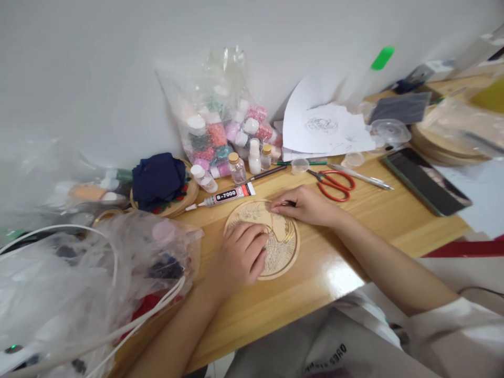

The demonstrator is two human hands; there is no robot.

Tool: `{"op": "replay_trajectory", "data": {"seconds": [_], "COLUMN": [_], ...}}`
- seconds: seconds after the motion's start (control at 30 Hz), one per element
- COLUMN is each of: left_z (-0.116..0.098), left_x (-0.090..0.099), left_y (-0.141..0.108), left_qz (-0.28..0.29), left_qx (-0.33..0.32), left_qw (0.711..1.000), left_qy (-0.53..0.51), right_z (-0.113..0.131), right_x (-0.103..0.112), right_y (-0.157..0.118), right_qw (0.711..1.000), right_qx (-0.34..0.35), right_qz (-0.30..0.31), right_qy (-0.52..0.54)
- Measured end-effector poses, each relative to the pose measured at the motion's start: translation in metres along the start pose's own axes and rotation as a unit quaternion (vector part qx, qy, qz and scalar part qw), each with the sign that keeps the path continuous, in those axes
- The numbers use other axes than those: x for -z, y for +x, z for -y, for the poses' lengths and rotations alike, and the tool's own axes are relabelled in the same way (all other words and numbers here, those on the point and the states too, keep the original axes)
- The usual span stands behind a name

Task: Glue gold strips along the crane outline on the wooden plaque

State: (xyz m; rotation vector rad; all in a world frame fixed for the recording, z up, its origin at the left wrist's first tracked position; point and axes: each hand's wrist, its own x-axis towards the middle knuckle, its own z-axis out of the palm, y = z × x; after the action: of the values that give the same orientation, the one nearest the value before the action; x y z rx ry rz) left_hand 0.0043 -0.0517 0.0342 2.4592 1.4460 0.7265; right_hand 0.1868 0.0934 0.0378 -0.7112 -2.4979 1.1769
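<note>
A round pale wooden disc (277, 260) lies on the table, its face covered in fine line drawing and edged by a raised rim. Thin gold wire (291, 231) curves across the upper right part of the drawing. My left hand (240, 254) rests over the disc's left side, fingers bent and lying on it, thumb apart. At the disc's top right edge, my right hand (303, 205) pinches a small dark tool (290, 203), mostly hidden by the fingers. Just behind the disc is a B-7000 glue tube (226, 196) with its nozzle pointing left.
Red-handled scissors (336, 184), a pen (362, 177) and a phone (427, 181) lie to the right. Small bottles (237, 168) and a bag of coloured jars (216, 126) stand behind. Plastic bags (79, 283) and white cables (153, 304) crowd the left.
</note>
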Motion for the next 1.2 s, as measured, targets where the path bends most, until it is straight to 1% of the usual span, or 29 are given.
{"op": "replay_trajectory", "data": {"seconds": [0.17,0.4,0.83,1.2], "left_z": [0.0,-0.0001,0.0002,0.0008], "left_x": [0.001,0.0,0.0002,-0.0001], "left_y": [0.0005,0.0,-0.0001,0.0], "left_qz": [-0.006,-0.01,-0.008,-0.008], "left_qx": [-0.003,-0.004,-0.009,-0.01], "left_qw": [1.0,1.0,1.0,1.0], "left_qy": [-0.003,-0.002,0.005,0.008], "right_z": [0.002,0.0017,-0.0007,-0.0043], "right_x": [-0.0006,0.001,0.0025,0.0026], "right_y": [0.0013,0.0011,0.0014,0.0019], "right_qw": [0.999,0.998,1.0,0.999], "right_qx": [0.016,-0.001,0.007,0.034], "right_qz": [0.015,0.022,0.009,0.012], "right_qy": [0.037,0.06,0.028,0.033]}}
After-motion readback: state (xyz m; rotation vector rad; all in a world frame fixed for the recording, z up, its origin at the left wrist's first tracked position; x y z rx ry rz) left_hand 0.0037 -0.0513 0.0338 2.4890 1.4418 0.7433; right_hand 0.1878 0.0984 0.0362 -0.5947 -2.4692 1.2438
